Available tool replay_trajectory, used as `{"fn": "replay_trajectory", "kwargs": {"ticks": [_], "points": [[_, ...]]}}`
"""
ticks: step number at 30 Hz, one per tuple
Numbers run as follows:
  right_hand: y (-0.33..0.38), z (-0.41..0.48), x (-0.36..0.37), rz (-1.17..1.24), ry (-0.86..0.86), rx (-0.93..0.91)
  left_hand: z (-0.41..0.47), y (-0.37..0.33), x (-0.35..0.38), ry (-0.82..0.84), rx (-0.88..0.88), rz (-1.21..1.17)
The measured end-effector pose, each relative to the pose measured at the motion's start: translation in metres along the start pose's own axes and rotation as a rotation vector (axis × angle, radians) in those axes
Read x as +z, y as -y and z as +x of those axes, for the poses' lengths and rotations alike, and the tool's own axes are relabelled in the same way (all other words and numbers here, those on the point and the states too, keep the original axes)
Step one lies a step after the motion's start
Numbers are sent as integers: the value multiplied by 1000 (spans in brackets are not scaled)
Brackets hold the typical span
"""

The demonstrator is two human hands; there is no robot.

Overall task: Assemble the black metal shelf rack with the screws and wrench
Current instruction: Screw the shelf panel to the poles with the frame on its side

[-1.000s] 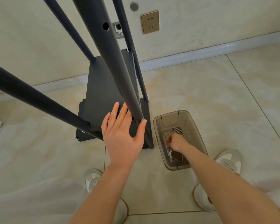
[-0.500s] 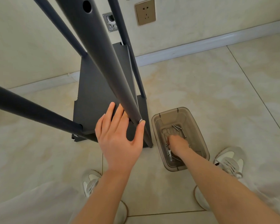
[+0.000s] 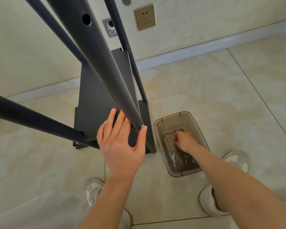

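Fingers (image 3: 113,123), left hand (image 3: 120,146): straight and spread, gripping nothing, laid beside the lower end of a black pole (image 3: 104,66), with the thumb tip touching it by a silver bolt head (image 3: 142,126).
Right hand (image 3: 185,141): down in the smoky plastic bin (image 3: 156,139), fingers curled among loose hardware; I could not tell whether they held any piece.
Black metal rack (image 3: 31,119): I logged it upright on the tiled floor (image 3: 205,96), with its bottom shelf panel (image 3: 92,109) near the wall.
Wrench (image 3: 172,157) and screws (image 3: 186,159): in the bin, just right of the rack.
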State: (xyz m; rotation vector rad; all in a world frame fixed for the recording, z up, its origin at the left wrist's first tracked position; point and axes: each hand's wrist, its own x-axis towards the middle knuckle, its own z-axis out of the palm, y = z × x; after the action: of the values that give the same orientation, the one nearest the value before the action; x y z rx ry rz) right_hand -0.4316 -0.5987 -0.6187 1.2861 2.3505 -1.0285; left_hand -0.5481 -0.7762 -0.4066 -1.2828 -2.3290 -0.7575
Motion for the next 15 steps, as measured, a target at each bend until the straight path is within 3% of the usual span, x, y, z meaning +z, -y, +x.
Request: {"fn": "replay_trajectory", "kwargs": {"ticks": [8, 15], "points": [[-16, 13, -50, 108, -145, -18, 1, -2, 0, -7, -4, 7], [-40, 11, -74, 135, -230, 102, 1, -1, 0, -7, 1, -1]]}}
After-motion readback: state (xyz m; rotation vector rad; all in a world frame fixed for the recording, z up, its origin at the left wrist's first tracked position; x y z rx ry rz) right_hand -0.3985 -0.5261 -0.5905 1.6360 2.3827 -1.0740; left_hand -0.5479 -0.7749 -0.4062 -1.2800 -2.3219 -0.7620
